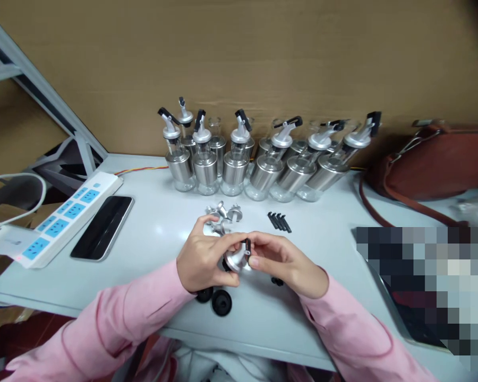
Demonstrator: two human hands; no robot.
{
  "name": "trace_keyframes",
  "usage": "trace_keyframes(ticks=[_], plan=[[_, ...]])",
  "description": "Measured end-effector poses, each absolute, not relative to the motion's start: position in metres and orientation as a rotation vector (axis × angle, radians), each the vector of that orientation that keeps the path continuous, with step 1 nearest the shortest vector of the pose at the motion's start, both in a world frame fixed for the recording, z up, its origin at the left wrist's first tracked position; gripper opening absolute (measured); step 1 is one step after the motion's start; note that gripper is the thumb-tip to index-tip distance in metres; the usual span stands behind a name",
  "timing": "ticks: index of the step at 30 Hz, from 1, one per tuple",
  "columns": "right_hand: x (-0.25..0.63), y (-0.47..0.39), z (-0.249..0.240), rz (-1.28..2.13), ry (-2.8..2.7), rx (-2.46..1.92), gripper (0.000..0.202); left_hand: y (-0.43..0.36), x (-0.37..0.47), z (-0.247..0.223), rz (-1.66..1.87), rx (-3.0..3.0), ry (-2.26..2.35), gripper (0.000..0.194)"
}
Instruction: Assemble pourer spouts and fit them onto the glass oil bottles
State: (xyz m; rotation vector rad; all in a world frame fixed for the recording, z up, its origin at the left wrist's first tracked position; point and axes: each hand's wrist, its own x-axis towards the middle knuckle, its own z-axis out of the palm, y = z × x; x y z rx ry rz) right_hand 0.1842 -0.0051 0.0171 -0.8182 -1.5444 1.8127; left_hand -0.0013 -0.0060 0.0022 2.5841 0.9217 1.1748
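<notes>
Near the front middle of the table, my left hand (209, 257) grips a silver pourer top (236, 260) by its wide round base. My right hand (284, 260) pinches the small black flip cap (246, 247) at the tip of the pourer's spout. Behind my left hand lie several loose silver pourer tops (224, 215). Several slim black caps (279, 222) rest in a row farther back on the right. Two round black stoppers (222, 303) lie below my left hand, one partly covered by it. Small black pieces (277, 281) sit under my right hand.
Several glass bottles with steel sleeves (235, 167) line the back, many with pourers fitted. On the left are a white power strip (63, 217) and a phone (102, 228). A brown bag (434, 159) and a blurred-out flat object (426, 286) occupy the right.
</notes>
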Motion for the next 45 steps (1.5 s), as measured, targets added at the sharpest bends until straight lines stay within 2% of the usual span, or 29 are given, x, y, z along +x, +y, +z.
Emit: trace_keyframes(ticks=[5, 11, 18, 23, 26, 31, 33, 35, 36, 41, 45], plan=[[0.183, -0.001, 0.012, 1.834, -1.48, -0.784, 0.023, -0.004, -0.002, -0.002, 1.194, 2.618, 0.93, 0.058], [0.183, -0.001, 0.011, 1.779, -1.482, -0.782, 0.03, -0.006, 0.0, 0.0, 1.186, 2.684, 0.885, 0.064], [0.183, 0.0, 0.01, 1.627, -1.439, -0.768, 0.027, -0.007, 0.003, 0.007, 1.212, 2.682, 0.89, 0.038], [0.183, 0.002, 0.01, 1.658, -1.231, -0.675, 0.024, -0.004, -0.004, 0.01, 1.135, 2.706, 0.908, 0.03], [0.185, 0.003, 0.011, 1.627, -1.062, -0.671, 0.024, 0.004, -0.013, 0.03, 1.082, 2.79, 0.923, 0.044], [0.189, 0.005, 0.017, 1.725, -0.788, -0.663, 0.021, 0.049, -0.018, 0.102, 1.261, 2.678, 1.405, 0.03], [0.189, 0.006, 0.019, 1.718, -0.726, -0.68, 0.022, 0.077, -0.012, 0.131, 1.039, 2.676, 1.682, 0.03], [0.188, 0.006, 0.02, 1.701, -0.692, -0.692, 0.024, 0.105, -0.003, 0.153, 0.53, 2.699, 1.959, 0.035], [0.188, 0.007, 0.021, 1.701, -0.679, -0.692, 0.025, 0.117, 0.002, 0.159, 0.403, 2.676, 1.998, 0.038], [0.19, 0.008, 0.024, 1.744, -0.652, -0.687, 0.037, 0.158, 0.025, 0.161, -0.023, 2.495, 2.087, 0.033], [0.191, 0.007, 0.026, 1.768, -0.641, -0.679, 0.04, 0.17, 0.032, 0.15, -0.09, 2.434, 2.136, 0.03]])
